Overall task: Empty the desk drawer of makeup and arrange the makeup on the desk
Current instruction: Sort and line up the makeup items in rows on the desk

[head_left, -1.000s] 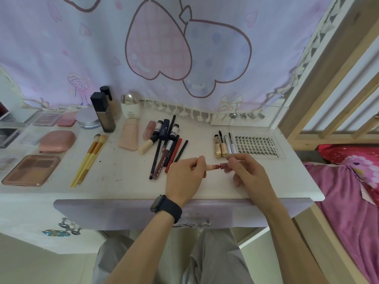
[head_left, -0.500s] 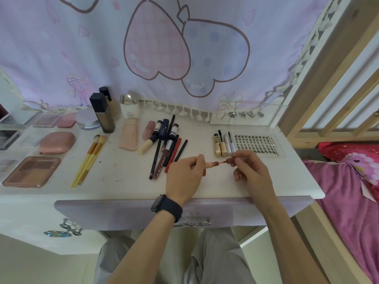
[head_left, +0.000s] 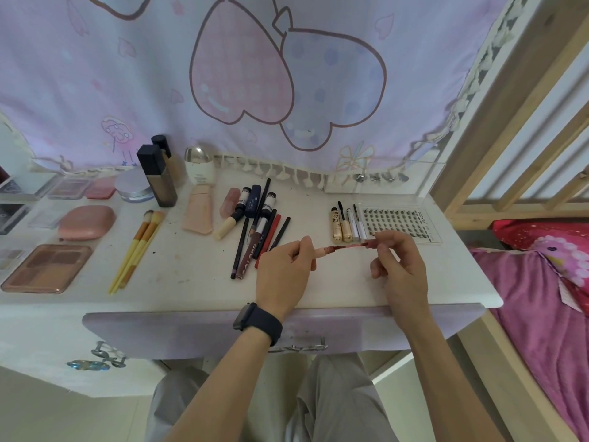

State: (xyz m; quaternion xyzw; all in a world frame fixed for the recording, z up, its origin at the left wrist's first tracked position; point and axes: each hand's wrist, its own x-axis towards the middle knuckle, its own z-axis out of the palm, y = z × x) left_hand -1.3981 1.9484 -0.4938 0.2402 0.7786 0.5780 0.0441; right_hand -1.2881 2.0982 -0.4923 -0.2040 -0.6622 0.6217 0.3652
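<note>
Forearms bare, extended forward, converging. On left grip (head_left: 282, 275) fingers curled, thumb and forefinger pinching pink tube (head_left: 325, 249), back of hand up. Level with it, slightly apart, right grip (head_left: 398, 266): fingertips pinching cap end (head_left: 371, 244), other fingers loosely curled.

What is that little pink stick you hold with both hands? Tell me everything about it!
It looks like a lip gloss, slim and pinkish-red, likely plastic. It is open: the left hand pinches the pale pink tube, the right hand pinches the darker cap, and a thin reddish wand spans the gap. It lies almost level above the white desk, near the gold tubes, touching only the hands.
</note>
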